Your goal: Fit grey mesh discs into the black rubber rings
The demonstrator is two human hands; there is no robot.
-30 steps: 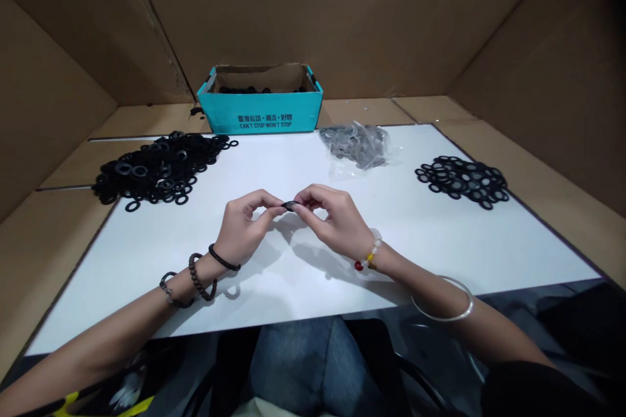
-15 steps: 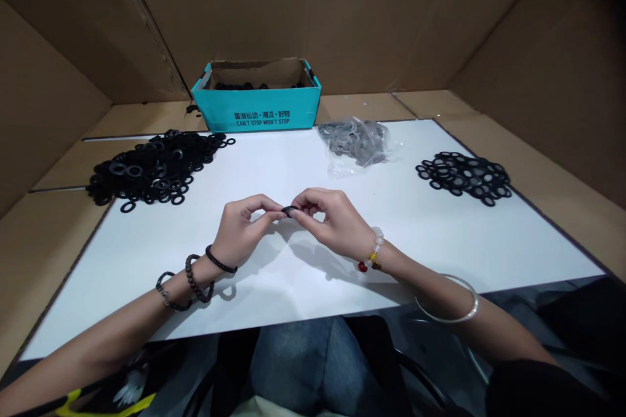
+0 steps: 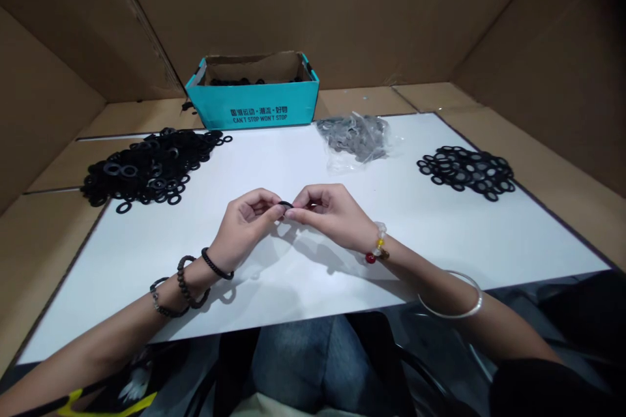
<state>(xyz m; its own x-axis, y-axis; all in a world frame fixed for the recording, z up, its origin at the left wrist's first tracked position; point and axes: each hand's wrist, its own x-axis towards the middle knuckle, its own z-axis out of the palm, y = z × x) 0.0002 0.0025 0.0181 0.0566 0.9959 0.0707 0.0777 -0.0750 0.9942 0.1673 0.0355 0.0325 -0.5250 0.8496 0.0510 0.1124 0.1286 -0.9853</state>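
Observation:
Between my two hands, above the middle of the white board (image 3: 195,300), is a small black ring (image 3: 286,204). My left hand (image 3: 249,225) pinches its left side between thumb and fingers. From the other side my right hand (image 3: 337,218) grips it the same way, the two thumbs almost meeting. Fingertips hide most of the ring. A pile of black rings (image 3: 147,169) lies to the left. At the right a smaller group of black rings (image 3: 467,171) is spread out, many with grey centres. A clear bag of grey pieces (image 3: 359,137) rests beyond my right hand.
Behind the board stands a turquoise box (image 3: 259,104) with black rings inside. Cardboard walls (image 3: 352,13) enclose the back and both sides. The board's near edge lies just above my lap.
My thumbs have shifted on the ring, and it now shows as a thinner dark arc. Both hands stay in nearly the same place. The view has tilted slightly.

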